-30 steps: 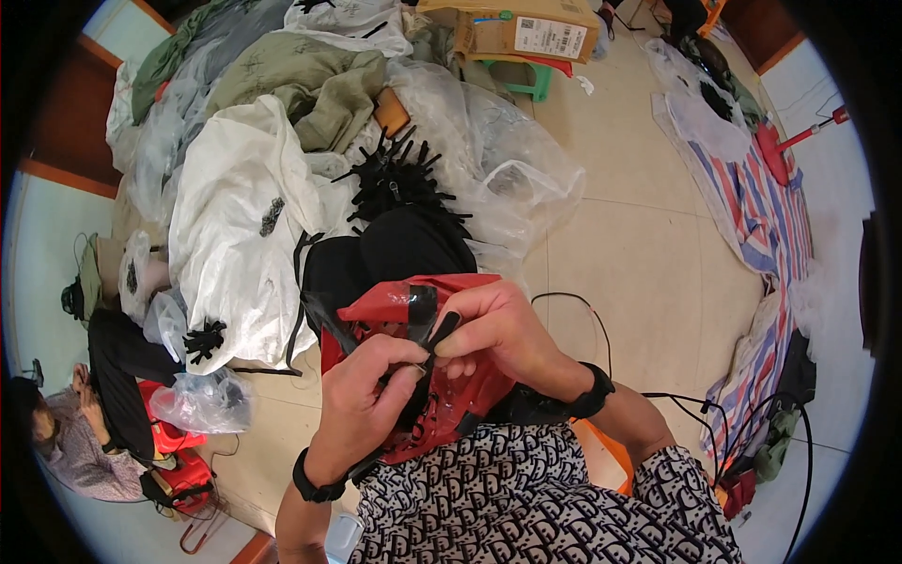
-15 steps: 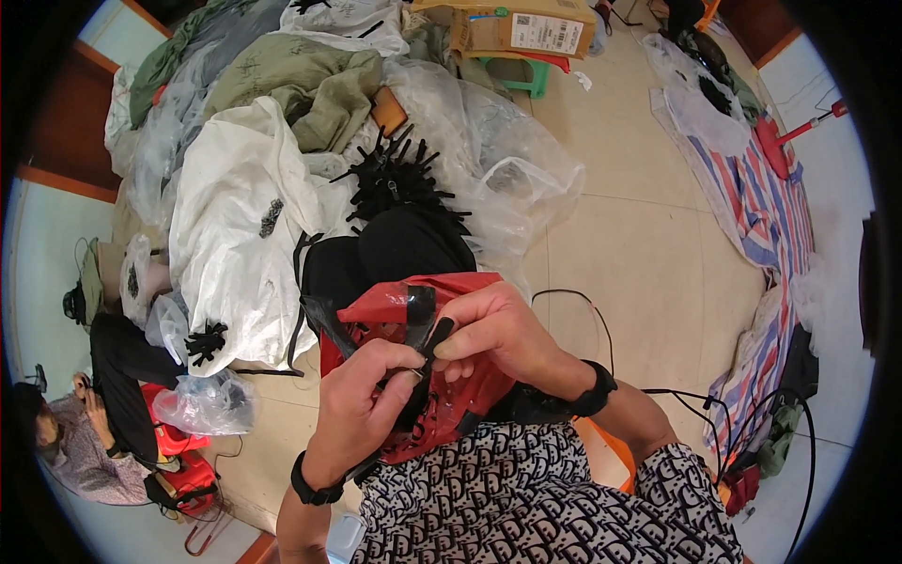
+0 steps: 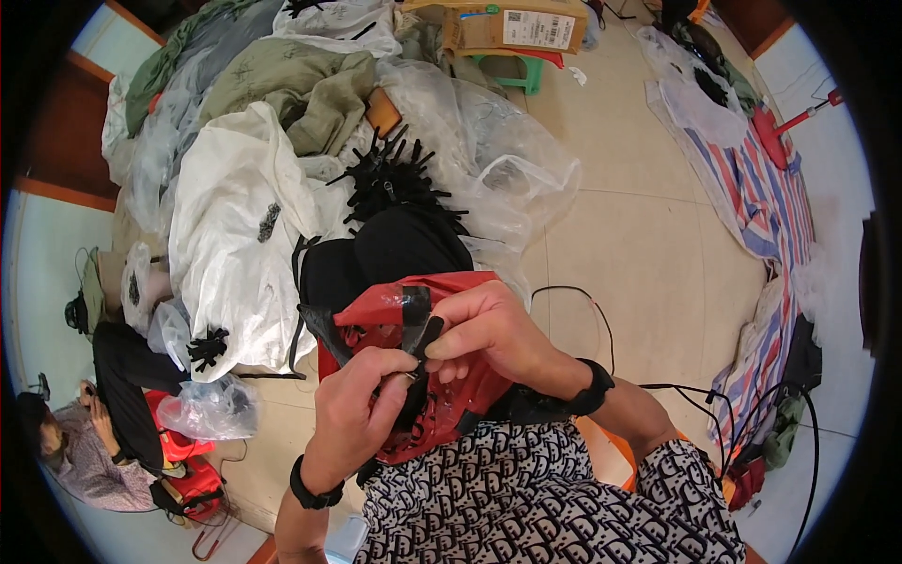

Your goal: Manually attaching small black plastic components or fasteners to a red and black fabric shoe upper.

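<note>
Compared with a second ago, the cardboard box (image 3: 474, 33) at twelve o'clock is sitting slightly higher and further left in the head view, and the slim black piece (image 3: 432, 333) between the hands is resting a touch lower; both hands are keeping almost the same pose.

From the head camera, the right hand (image 3: 493, 336) is pinching the black piece between thumb and forefinger, its end poking up toward one o'clock. At seven o'clock from that pinch, the left hand (image 3: 355, 406) is closing thumb and forefinger together on the lower end, its tips touching or nearly touching the right hand's; the fingers are partly hiding what lies there. Under both hands, a red plastic bag (image 3: 484, 378) is spreading over the lap.

Taking the hands as the dial's centre, a spiky black bundle (image 3: 385, 183) is lying at twelve o'clock, just beyond the black-clad knees (image 3: 413, 246). Clear plastic (image 3: 536, 174) is crumpling at one o'clock, a striped sheet (image 3: 766, 221) is stretching along the floor at two, and olive cloth (image 3: 282, 89) is heaping up at eleven. White sheeting (image 3: 249, 235) is covering ten o'clock, with a smaller black bundle (image 3: 209, 350) lying on its edge at nine. Between eight and nine, another person (image 3: 99, 470) is sitting well apart.
</note>
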`<state>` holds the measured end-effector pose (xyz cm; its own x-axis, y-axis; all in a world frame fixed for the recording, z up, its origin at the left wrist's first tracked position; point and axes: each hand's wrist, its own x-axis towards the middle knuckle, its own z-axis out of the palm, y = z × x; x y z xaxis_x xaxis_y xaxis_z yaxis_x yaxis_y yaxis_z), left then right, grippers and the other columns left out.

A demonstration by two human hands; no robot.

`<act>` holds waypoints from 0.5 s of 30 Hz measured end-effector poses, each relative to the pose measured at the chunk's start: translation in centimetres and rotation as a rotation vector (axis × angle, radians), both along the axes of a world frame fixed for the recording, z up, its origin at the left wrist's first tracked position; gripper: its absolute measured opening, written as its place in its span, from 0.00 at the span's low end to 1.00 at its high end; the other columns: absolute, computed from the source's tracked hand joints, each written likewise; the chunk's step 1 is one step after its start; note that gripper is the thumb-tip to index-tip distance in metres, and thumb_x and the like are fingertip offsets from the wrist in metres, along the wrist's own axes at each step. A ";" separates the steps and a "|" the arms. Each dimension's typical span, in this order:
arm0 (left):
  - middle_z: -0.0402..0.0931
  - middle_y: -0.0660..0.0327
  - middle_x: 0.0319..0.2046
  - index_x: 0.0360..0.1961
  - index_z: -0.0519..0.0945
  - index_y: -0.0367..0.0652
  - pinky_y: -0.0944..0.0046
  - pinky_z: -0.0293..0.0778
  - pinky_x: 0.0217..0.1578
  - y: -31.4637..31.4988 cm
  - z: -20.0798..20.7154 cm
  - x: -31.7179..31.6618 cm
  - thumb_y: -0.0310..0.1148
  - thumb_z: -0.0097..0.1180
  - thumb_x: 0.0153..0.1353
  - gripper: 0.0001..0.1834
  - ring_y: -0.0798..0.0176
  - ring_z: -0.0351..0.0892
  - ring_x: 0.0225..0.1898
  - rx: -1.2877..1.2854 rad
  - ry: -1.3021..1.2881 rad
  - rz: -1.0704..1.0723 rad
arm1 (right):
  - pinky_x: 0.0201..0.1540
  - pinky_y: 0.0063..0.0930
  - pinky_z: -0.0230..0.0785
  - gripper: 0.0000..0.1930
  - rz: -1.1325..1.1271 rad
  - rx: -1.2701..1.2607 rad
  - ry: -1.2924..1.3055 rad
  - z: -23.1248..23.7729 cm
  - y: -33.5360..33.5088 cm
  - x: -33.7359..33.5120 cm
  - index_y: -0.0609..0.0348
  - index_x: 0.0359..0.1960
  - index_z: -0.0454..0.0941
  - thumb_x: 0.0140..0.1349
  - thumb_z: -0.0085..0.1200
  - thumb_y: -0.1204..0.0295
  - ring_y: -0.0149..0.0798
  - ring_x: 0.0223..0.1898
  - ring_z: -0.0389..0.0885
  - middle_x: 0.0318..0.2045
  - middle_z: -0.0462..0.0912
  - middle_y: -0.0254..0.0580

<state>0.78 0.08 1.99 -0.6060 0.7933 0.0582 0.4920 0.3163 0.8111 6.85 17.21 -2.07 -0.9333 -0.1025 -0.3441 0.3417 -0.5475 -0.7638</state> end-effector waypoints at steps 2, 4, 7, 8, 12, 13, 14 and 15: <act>0.73 0.56 0.25 0.34 0.72 0.38 0.68 0.70 0.25 -0.1 -0.1 0.1 0.19 0.49 0.51 0.08 0.60 0.75 0.24 0.005 -0.003 0.022 | 0.19 0.14 0.63 0.07 -0.008 -0.004 0.008 0.1 -0.1 -0.1 0.64 0.19 0.76 0.48 0.52 0.72 0.26 0.17 0.75 0.18 0.77 0.37; 0.74 0.56 0.25 0.35 0.72 0.38 0.68 0.70 0.25 -0.3 -0.5 0.3 0.20 0.50 0.51 0.08 0.60 0.76 0.24 0.016 -0.032 0.043 | 0.19 0.14 0.63 0.07 -0.012 -0.009 0.017 0.1 -0.1 -0.1 0.64 0.19 0.75 0.48 0.52 0.72 0.26 0.17 0.75 0.18 0.77 0.36; 0.75 0.57 0.25 0.35 0.71 0.39 0.68 0.70 0.25 -0.4 -0.8 0.4 0.21 0.50 0.52 0.08 0.61 0.77 0.25 0.024 -0.048 0.063 | 0.18 0.14 0.63 0.07 -0.020 0.043 0.016 0.1 -0.2 0.0 0.64 0.18 0.75 0.47 0.53 0.73 0.26 0.17 0.75 0.17 0.77 0.37; 0.75 0.57 0.25 0.36 0.71 0.39 0.69 0.70 0.25 -0.4 -0.9 0.4 0.21 0.50 0.52 0.09 0.62 0.77 0.25 0.021 -0.035 0.061 | 0.18 0.14 0.63 0.06 -0.021 0.051 0.014 0.1 -0.2 0.0 0.64 0.18 0.75 0.47 0.53 0.74 0.25 0.17 0.75 0.17 0.77 0.37; 0.75 0.57 0.25 0.36 0.71 0.39 0.69 0.70 0.25 -0.5 -1.1 0.5 0.21 0.50 0.52 0.08 0.62 0.77 0.24 0.038 -0.041 0.076 | 0.18 0.14 0.62 0.06 -0.026 0.075 0.027 0.0 -0.3 -0.1 0.64 0.17 0.74 0.46 0.53 0.75 0.25 0.17 0.75 0.16 0.76 0.37; 0.75 0.57 0.25 0.36 0.71 0.39 0.69 0.70 0.25 -0.4 -1.0 0.5 0.21 0.50 0.52 0.08 0.62 0.77 0.24 0.032 -0.043 0.077 | 0.18 0.14 0.62 0.06 -0.025 0.075 0.027 0.0 -0.3 -0.1 0.64 0.17 0.74 0.46 0.53 0.75 0.25 0.17 0.75 0.16 0.76 0.37; 0.75 0.57 0.25 0.36 0.71 0.39 0.69 0.70 0.25 -0.4 -1.0 0.5 0.21 0.50 0.53 0.08 0.61 0.77 0.24 0.026 -0.045 0.078 | 0.18 0.14 0.62 0.06 -0.032 0.099 0.032 0.0 -0.3 -0.1 0.65 0.17 0.74 0.46 0.53 0.75 0.25 0.17 0.74 0.16 0.76 0.36; 0.75 0.57 0.25 0.36 0.71 0.39 0.69 0.70 0.25 -0.4 -0.9 0.5 0.21 0.50 0.53 0.08 0.61 0.77 0.24 0.027 -0.045 0.080 | 0.18 0.14 0.62 0.05 -0.039 0.122 0.037 0.1 -0.4 -0.1 0.65 0.17 0.74 0.46 0.53 0.76 0.25 0.17 0.74 0.16 0.76 0.36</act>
<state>1.28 -0.31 1.06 -0.6697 0.7409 0.0505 0.4293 0.3307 0.8404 6.78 16.85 -2.02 -0.9479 -0.0253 -0.3175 0.2927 -0.4619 -0.8372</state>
